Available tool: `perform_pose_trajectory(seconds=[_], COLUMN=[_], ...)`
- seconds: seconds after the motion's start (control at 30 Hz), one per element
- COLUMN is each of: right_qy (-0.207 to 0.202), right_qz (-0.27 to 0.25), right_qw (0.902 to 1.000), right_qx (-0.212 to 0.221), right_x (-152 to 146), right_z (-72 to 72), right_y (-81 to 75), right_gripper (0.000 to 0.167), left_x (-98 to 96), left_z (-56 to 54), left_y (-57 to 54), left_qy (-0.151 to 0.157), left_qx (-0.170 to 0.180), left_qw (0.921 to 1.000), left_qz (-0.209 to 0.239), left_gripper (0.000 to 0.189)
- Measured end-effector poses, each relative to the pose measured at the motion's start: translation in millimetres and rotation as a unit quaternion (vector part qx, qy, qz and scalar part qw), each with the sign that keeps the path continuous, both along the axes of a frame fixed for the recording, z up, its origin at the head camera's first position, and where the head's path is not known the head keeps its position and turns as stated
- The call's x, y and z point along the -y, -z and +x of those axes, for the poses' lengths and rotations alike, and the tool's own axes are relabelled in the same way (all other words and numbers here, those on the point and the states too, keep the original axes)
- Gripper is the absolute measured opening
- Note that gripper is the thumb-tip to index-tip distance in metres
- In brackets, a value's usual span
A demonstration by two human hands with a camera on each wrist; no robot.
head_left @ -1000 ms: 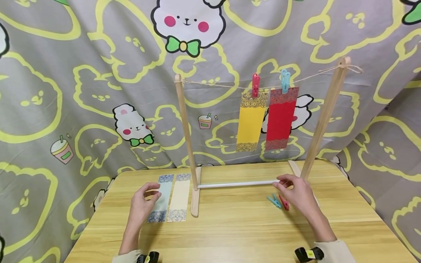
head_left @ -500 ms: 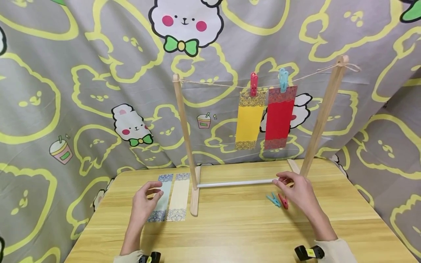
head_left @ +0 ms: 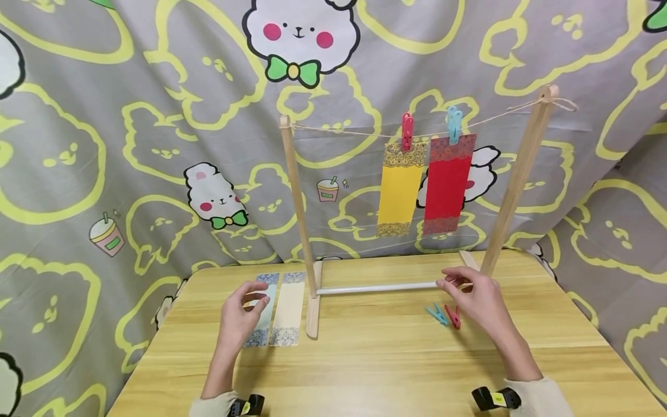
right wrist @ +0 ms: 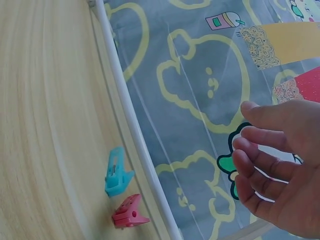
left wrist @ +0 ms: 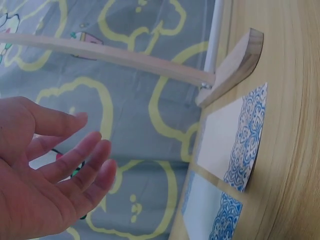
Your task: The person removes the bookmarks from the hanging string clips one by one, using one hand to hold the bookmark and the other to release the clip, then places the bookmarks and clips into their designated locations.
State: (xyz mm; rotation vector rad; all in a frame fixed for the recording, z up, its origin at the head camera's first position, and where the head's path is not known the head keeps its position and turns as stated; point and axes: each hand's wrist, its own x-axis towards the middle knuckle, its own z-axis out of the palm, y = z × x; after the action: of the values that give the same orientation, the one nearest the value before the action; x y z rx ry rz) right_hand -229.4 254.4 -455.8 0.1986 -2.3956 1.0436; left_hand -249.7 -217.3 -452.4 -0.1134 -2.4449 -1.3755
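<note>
Hovering near two loose clothespins [right wrist: 117, 176], right hand [head_left: 476, 293].

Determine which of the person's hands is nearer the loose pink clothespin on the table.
Right. The right hand hovers close to the pink clothespin, on its right; the left hand is far to its left, by the pale blue strip.

The head view looks forward and down over the bench [head_left: 365, 365], from farther back than the 2 wrist views. These sit close to the left hand [head_left: 241, 314] and right hand [head_left: 476, 298], facing the curtain [head_left: 250, 139], the bench turned on edge. Head and left wrist share the 2 flat cards [left wrist: 227, 137]; head and right wrist share the blue peg [right wrist: 117, 172] and red peg [right wrist: 130, 213].
</note>
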Motion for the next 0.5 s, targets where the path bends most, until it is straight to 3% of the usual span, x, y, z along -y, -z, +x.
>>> perform_pose_trajectory(seconds=[0.5], right_qy=[0.007], right_qz=[-0.003], right_qw=[0.9994], right_qx=[-0.035], right_x=[1.7], right_z=[1.1], right_y=[-6.5], right_gripper=[0.024], left_x=[-6.9], left_z=[2.0], left_y=[-2.8], left_qy=[0.005], left_qx=[-0.020], left_qw=[0.9996], left_qz=[0.018], left_gripper=[0.026])
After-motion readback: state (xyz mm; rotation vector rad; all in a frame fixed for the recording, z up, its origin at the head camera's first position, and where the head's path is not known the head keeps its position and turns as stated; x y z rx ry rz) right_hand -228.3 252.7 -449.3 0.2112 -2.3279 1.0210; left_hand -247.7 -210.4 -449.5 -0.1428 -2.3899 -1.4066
